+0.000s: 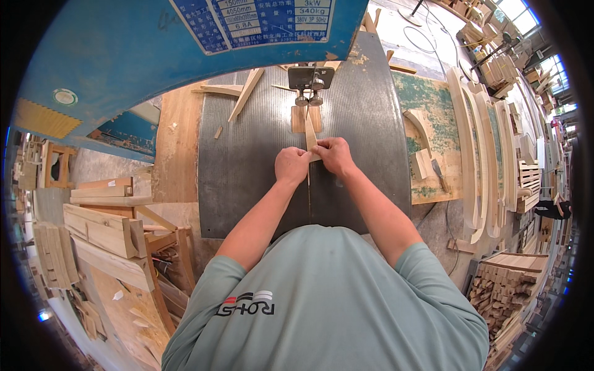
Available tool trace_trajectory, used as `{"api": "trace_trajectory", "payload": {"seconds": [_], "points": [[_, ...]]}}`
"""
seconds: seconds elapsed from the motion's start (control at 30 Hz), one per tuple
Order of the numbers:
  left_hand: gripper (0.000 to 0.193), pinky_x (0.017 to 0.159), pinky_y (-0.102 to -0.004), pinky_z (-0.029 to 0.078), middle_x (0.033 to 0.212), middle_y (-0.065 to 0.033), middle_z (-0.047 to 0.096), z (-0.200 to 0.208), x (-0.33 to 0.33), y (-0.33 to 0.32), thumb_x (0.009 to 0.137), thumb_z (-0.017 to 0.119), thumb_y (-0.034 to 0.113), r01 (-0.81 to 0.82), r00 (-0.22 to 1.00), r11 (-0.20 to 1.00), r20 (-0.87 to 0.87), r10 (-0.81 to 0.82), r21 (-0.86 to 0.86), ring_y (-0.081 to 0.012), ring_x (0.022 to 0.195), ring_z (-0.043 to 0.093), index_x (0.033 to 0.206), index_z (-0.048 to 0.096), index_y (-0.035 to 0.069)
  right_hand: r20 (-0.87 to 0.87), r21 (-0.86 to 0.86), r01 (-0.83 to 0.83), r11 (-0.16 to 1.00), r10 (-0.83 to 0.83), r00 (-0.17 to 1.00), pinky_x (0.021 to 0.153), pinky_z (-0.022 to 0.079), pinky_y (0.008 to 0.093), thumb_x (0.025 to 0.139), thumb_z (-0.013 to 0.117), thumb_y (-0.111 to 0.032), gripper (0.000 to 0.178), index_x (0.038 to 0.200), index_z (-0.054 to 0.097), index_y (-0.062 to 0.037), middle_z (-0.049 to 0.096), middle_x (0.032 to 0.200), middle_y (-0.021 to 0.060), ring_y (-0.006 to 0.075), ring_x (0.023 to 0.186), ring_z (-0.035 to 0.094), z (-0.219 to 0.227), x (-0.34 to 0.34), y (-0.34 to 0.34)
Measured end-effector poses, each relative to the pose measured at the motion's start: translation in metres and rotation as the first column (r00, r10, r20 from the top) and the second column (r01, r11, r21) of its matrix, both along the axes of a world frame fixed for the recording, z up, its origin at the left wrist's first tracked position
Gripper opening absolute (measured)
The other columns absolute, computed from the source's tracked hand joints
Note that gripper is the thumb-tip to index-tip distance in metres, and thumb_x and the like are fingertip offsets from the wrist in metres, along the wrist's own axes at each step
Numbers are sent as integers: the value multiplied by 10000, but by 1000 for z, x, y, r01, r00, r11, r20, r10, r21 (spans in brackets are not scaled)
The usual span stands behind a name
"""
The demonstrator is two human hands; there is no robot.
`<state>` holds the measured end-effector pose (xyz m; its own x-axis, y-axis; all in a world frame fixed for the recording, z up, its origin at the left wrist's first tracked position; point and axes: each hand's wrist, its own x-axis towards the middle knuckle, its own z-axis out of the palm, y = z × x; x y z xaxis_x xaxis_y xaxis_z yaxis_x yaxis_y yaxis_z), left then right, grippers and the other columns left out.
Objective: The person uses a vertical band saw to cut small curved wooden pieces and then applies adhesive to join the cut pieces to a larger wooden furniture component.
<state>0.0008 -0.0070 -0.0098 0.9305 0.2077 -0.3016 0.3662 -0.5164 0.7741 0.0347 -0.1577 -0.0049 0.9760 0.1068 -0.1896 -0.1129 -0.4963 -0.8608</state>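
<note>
The fingers of the left hand (pixel 292 165) and right hand (pixel 335 156) are pinching narrowly on the near end of a slim pale wood piece (pixel 310 132), which is lying ahead of them on the dark surface (pixel 247 167). Its long axis is running forward toward the metal guide (pixel 301 76), the right hand sitting slightly nearer.

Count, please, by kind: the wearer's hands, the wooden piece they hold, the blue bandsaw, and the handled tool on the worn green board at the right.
Left hand and right hand: 2
Tapered wooden piece: 1
Blue bandsaw: 1
Handled tool, on the worn green board: 1
Total: 5
</note>
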Motion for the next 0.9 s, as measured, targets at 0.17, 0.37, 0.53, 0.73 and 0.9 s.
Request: {"api": "trace_trajectory", "payload": {"seconds": [0.17,0.37,0.53,0.73,0.9], "points": [[294,770,-441,560,835,-188,731,-5,6,0,816,735,334,-25,1000,1000,1,25,3,-349,821,717,860,785,47,25,-29,-13,999,14,1000,727,555,371,841,749,-181,214,983,778,-24,733,839,199,278,756,731,-1,7,1],[293,776,-440,562,847,-189,735,-17,12,0,813,737,337,-55,998,998,-6,55,-37,-347,831,721,873,791,55,37,-49,-15,999,16,999,740,558,378,836,758,-228,241,967,780,-28,734,841,192,294,769,729,-5,14,1],[295,719,-402,558,774,-175,721,-17,12,1,827,735,327,-44,999,999,25,44,-3,-299,736,715,870,791,41,22,-101,-3,995,6,1000,758,557,382,836,765,-262,265,955,782,-26,741,864,182,296,798,728,7,9,1],[307,607,-332,553,642,-131,706,-18,12,0,851,734,306,-25,995,999,102,20,43,-199,568,706,843,783,3,80,-97,-26,995,34,996,776,553,385,865,739,-239,247,963,763,-14,744,914,180,305,838,721,0,4,0],[288,606,-331,552,632,-124,704,-15,9,-4,845,721,292,-57,993,998,103,57,0,-201,566,704,832,781,10,59,-44,-20,999,22,998,772,554,386,863,727,-183,209,960,760,-1,741,888,192,308,823,720,-3,5,0]]}}
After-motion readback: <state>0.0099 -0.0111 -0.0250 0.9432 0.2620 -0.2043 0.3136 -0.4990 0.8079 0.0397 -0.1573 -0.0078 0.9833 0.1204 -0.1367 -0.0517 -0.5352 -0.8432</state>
